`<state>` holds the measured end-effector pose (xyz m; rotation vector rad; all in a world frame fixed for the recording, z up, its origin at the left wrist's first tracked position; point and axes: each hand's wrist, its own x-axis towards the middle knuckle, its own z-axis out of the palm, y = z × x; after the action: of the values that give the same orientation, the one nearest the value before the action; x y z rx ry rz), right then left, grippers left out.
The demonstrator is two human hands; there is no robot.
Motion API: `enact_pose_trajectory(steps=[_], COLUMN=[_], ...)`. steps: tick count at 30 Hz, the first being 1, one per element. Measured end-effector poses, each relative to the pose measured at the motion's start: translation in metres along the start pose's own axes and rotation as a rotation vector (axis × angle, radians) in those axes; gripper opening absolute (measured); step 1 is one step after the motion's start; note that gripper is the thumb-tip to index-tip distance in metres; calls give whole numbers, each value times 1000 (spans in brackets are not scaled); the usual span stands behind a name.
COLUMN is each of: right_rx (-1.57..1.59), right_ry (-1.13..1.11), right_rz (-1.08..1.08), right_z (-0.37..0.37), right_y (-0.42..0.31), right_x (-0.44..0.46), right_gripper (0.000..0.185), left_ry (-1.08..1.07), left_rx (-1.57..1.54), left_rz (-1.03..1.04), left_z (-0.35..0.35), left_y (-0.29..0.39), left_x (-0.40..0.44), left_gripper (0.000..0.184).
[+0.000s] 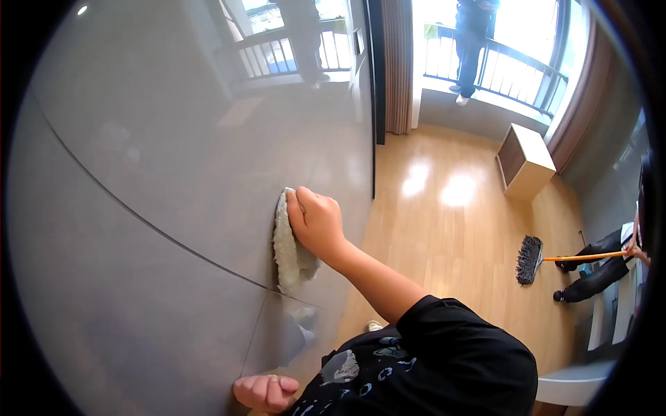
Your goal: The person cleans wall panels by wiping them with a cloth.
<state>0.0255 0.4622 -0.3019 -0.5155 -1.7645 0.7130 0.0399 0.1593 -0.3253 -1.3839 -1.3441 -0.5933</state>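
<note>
My right hand grips a pale fluffy cloth and presses it against the glossy grey wall panel, just above a dark curved seam. The cloth hangs down below my fingers. Low in the view, my left hand is beside the lower part of the wall, its fingers curled in; whether anything is inside them is hidden.
A wooden box cabinet stands on the wood floor near the window. One person is up at the window railing. At the right, another person holds a grey mop by its orange handle. A brown curtain hangs beyond the wall's edge.
</note>
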Motion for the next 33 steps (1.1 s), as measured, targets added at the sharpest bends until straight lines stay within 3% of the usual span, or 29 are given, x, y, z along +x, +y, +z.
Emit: enact_pose_trajectory(steps=[8,14,18,20,23,26,27,30,31,33], right_rx=[-114,-92,-166,-195,-227,-253,-240,-207,-198,-190], right_ry=[119,176,229,227,177,178,175,131,134,141], right_rz=[-93,-99,-94,-57,50,105,124,162,150,131], right_z=[51,26,44,50,43,25,23,24,23,20], right_y=[70,39,75,107,129,135,134,123,117,115], right_x=[14,5,-21,6,74,146,156,139,136,141], right_gripper=[39,40,39,39,38,41,41,42,43,43], left_ry=[75,202,309,433,366,809,734,196,122,272], left_rx=[-152,-106,-75,-150,123,36,-53,-386,-414,-390], left_rz=[-27,-11,-2,-80,-102,-141,-152,-287,-225,-201], left_z=[74,35,27,57,103,111,110,94,93,102], left_y=[-25,-5,2,10,-2,-13,-9,7,3,3], left_x=[-23,-9,-54,-65,-22,37,41,38,42,60], left_gripper=[16,20,22,21,24,20,15,14,14,15])
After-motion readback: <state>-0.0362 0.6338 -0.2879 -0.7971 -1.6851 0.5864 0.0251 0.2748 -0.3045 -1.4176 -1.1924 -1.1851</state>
